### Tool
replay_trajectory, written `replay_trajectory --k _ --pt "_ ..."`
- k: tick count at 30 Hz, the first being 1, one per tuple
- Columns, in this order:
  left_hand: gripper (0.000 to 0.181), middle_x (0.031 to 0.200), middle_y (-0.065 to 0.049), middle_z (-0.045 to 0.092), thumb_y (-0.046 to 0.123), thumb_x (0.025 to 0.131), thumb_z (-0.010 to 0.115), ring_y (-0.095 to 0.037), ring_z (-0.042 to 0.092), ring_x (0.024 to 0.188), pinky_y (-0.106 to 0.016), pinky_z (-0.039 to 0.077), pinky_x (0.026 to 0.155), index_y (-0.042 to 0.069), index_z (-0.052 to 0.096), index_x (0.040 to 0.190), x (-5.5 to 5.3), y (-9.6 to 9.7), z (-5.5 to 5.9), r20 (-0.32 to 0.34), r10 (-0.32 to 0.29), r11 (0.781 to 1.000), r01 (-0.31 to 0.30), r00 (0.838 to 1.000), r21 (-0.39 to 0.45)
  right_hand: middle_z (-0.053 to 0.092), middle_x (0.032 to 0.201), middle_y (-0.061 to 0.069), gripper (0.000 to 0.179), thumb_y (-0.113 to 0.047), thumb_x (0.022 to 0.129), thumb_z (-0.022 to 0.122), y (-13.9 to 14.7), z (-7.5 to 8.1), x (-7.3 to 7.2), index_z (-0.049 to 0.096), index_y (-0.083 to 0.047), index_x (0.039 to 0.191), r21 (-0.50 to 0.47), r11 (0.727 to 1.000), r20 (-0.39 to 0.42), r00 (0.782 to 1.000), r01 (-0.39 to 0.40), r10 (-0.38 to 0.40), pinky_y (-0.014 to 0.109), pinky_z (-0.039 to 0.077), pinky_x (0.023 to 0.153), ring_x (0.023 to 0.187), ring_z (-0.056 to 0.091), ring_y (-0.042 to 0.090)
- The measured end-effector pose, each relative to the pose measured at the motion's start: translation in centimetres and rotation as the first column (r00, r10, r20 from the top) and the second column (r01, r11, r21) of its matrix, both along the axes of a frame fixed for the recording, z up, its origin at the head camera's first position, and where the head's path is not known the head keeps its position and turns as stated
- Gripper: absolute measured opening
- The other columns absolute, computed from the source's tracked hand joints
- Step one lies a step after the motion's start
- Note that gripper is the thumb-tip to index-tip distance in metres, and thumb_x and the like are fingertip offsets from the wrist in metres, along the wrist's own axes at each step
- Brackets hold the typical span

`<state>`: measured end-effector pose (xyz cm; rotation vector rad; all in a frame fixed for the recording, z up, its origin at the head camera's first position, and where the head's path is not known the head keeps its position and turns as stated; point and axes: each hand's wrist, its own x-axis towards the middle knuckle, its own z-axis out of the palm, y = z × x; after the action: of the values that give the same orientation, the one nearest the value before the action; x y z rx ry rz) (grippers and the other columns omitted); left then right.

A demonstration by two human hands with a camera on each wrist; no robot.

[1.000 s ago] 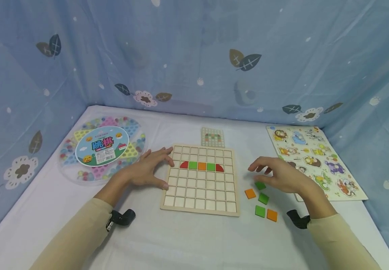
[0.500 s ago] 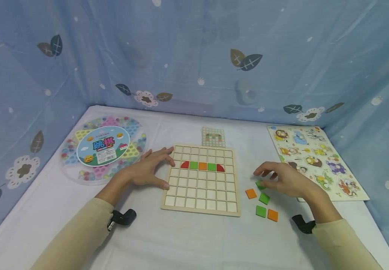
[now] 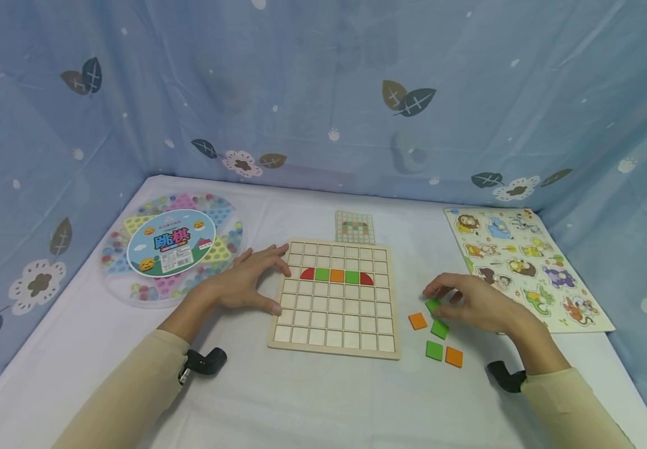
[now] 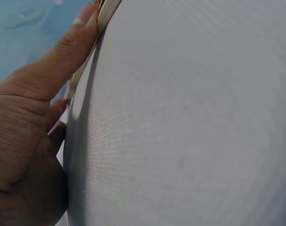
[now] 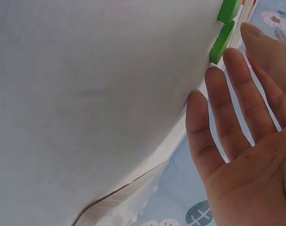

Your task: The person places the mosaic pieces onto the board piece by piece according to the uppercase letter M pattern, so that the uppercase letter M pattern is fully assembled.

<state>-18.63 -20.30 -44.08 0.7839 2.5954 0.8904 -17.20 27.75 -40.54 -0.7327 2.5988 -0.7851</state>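
Note:
A wooden grid board [image 3: 331,321] lies in the middle of the head view. One row on it holds two red quarter-round pieces, two green squares and an orange square. My left hand [image 3: 249,282] rests along the board's left edge, thumb and fingers spread apart. My right hand [image 3: 477,302] is low over a green tile [image 3: 432,305] to the right of the board, partly covering it. In the right wrist view its fingers [image 5: 241,89] are fairly straight, with green tiles [image 5: 222,43] beyond the tips. Near it lie another green tile [image 3: 440,329] and an orange tile [image 3: 417,321].
A small pattern card [image 3: 355,228] lies behind the board. At the left is a round Chinese checkers set [image 3: 171,243]; an animal puzzle board [image 3: 525,268] lies at the right. Another green tile [image 3: 434,350] and an orange tile [image 3: 454,357] sit nearer the front.
My right hand has moved slightly right and down toward the green tile at the back of the loose group. The left hand has stayed at the board's edge.

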Motion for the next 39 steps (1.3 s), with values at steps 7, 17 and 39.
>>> replay_trajectory --k 7,17,39 --pt "0.064 0.173 -0.002 0.017 0.055 0.072 0.089 -0.033 0.01 0.159 -0.066 -0.005 0.123 0.031 0.058 0.123 -0.04 -0.04 -0.1 -0.003 -0.004 1.0 0.004 1.0 0.005 0.069 0.111 -0.008 0.033 -0.011 0.088 0.08 0.26 -0.19 0.09 0.069 -0.018 0.118 -0.003 1.0 0.0 1.0 -0.008 0.008 0.033 0.056 0.087 0.103 0.063 0.017" --pt "0.064 0.173 -0.003 0.017 0.055 0.072 0.089 -0.032 0.01 0.159 -0.066 -0.005 0.123 0.031 0.059 0.123 -0.02 0.06 0.05 0.0 -0.002 1.0 0.002 1.0 0.001 0.067 0.108 -0.007 0.034 -0.008 0.088 0.078 0.63 -0.43 0.07 0.068 -0.017 0.119 -0.001 1.0 0.03 1.0 0.001 -0.001 0.031 0.056 0.081 0.098 0.061 0.016" --pt "0.064 0.172 -0.006 0.017 0.056 0.071 0.089 -0.035 0.01 0.159 -0.068 -0.005 0.122 0.029 0.057 0.12 0.04 0.0 -0.04 -0.01 -0.002 1.0 0.002 1.0 0.003 0.068 0.119 -0.007 0.024 -0.017 0.097 0.072 -0.08 0.36 -0.19 0.068 -0.019 0.121 -0.197 0.98 -0.023 0.999 -0.04 0.036 0.028 0.056 0.09 0.104 0.065 0.011"
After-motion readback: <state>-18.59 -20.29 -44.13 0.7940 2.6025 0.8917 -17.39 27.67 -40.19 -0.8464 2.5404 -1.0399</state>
